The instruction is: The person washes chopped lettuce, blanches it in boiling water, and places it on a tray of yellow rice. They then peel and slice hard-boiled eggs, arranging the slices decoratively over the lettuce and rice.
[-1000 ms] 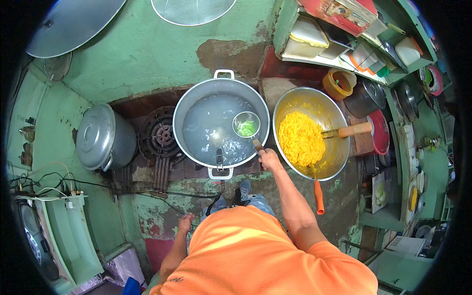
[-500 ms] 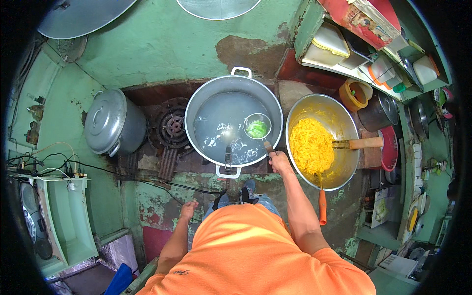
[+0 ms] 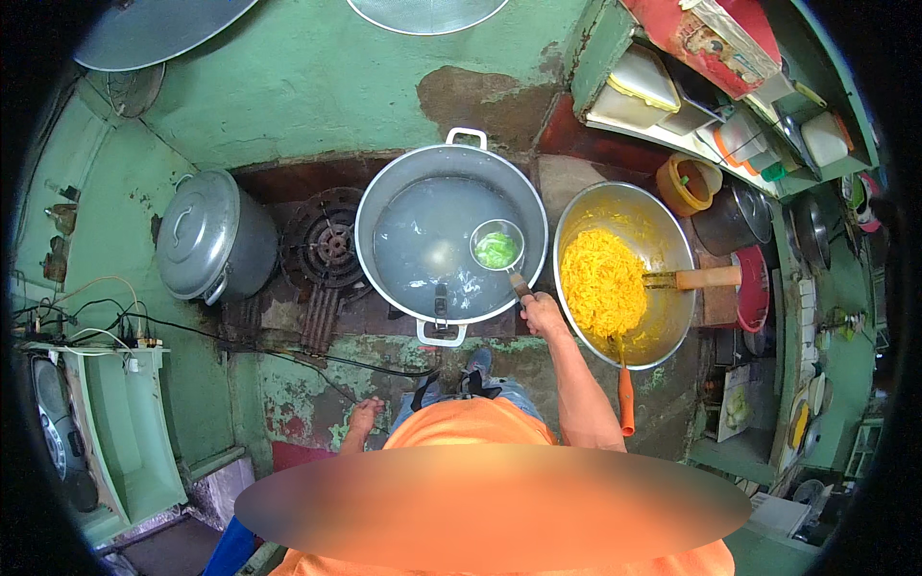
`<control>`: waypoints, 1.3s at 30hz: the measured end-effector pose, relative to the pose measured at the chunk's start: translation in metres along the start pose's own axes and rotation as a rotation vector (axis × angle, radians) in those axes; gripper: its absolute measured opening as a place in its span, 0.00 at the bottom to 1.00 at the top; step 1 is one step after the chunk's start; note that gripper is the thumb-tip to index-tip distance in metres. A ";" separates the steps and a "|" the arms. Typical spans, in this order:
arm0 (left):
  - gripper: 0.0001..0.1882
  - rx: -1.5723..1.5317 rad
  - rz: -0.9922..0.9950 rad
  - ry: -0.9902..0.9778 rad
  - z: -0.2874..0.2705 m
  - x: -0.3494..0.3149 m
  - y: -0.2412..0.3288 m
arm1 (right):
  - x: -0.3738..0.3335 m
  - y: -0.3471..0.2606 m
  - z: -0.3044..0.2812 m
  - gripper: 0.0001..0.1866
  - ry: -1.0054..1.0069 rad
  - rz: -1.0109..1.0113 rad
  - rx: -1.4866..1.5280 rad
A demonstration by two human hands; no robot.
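My right hand (image 3: 545,316) is closed around the handle of a round-bowled ladle (image 3: 520,285). Bright green pieces (image 3: 497,251) lie in its bowl, which is over the right side of a large two-handled metal pot (image 3: 369,206). Cloudy greyish liquid (image 3: 413,235) fills part of that pot, and a metal clip-like piece (image 3: 441,300) sits at its near side. My left hand (image 3: 363,415) hangs low beside my body, fingers loosely curled and apart, holding nothing I can see.
Right of the pot, a steel bowl (image 3: 680,252) holds yellow shredded food (image 3: 603,283), with a wooden-handled tool (image 3: 706,278) and an orange-handled tool (image 3: 626,403). A gas burner (image 3: 333,242) and lidded pot (image 3: 199,235) stand left. A black cable (image 3: 317,360) crosses the near side.
The pots and bowl have shifted slightly left in view together. The ladle remains over the pot in my right hand; my left hand shows slightly lower.
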State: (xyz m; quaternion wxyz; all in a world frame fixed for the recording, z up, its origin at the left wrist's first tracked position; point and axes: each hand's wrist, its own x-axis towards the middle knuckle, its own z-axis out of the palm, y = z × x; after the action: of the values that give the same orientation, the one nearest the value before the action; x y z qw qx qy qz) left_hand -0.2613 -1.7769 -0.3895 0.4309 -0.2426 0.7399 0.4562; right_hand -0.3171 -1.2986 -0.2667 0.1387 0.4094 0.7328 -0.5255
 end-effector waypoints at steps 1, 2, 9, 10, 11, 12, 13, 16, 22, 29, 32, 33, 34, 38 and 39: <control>0.22 -0.013 0.044 -0.004 0.000 0.001 0.000 | 0.000 0.000 0.000 0.17 0.002 0.013 0.002; 0.21 -0.008 0.051 0.020 -0.001 0.001 0.001 | 0.000 -0.001 0.000 0.17 0.007 0.038 0.004; 0.17 -0.109 0.038 0.065 -0.002 0.005 0.001 | 0.001 -0.001 0.000 0.17 -0.005 0.036 0.023; 0.16 -0.157 0.062 0.048 -0.002 0.007 0.000 | 0.001 -0.001 0.000 0.17 -0.006 0.037 0.021; 0.16 -0.183 0.057 0.050 -0.003 0.008 -0.001 | 0.001 -0.001 0.000 0.17 -0.008 0.039 0.018; 0.15 -0.179 0.020 0.064 -0.003 0.009 -0.002 | 0.001 -0.001 0.000 0.17 -0.001 0.057 0.009; 0.15 -0.195 0.047 0.049 -0.004 0.010 -0.003 | 0.001 -0.001 0.000 0.17 -0.009 0.043 0.023; 0.15 -0.152 0.030 0.046 -0.006 0.010 -0.004 | -0.001 -0.002 0.000 0.17 -0.009 0.049 0.030; 0.17 -0.131 0.052 0.040 -0.008 0.007 -0.005 | -0.002 0.000 0.001 0.17 0.009 0.054 0.047; 0.19 -0.042 0.142 -0.001 -0.020 0.020 -0.019 | -0.008 0.006 0.007 0.17 0.059 -0.031 -0.015; 0.19 -0.025 0.144 0.002 -0.027 0.025 -0.024 | -0.018 0.005 0.008 0.18 0.077 -0.053 0.018; 0.19 -0.018 0.129 0.011 -0.029 0.025 -0.026 | -0.022 0.004 0.008 0.18 0.084 -0.040 0.046; 0.19 -0.018 0.121 0.013 -0.031 0.024 -0.027 | -0.028 0.001 0.008 0.18 0.083 -0.085 0.072; 0.18 -0.026 0.105 -0.004 -0.039 0.018 -0.028 | -0.055 -0.026 0.000 0.17 0.095 -0.154 0.146; 0.18 -0.032 0.106 -0.015 -0.041 0.017 -0.029 | -0.063 -0.037 -0.003 0.17 0.093 -0.199 0.172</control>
State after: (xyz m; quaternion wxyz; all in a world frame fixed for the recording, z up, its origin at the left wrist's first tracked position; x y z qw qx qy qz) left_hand -0.2657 -1.8257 -0.4089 0.4077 -0.2067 0.7411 0.4918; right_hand -0.3041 -1.3290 -0.2013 0.0164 0.3688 0.7278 -0.5779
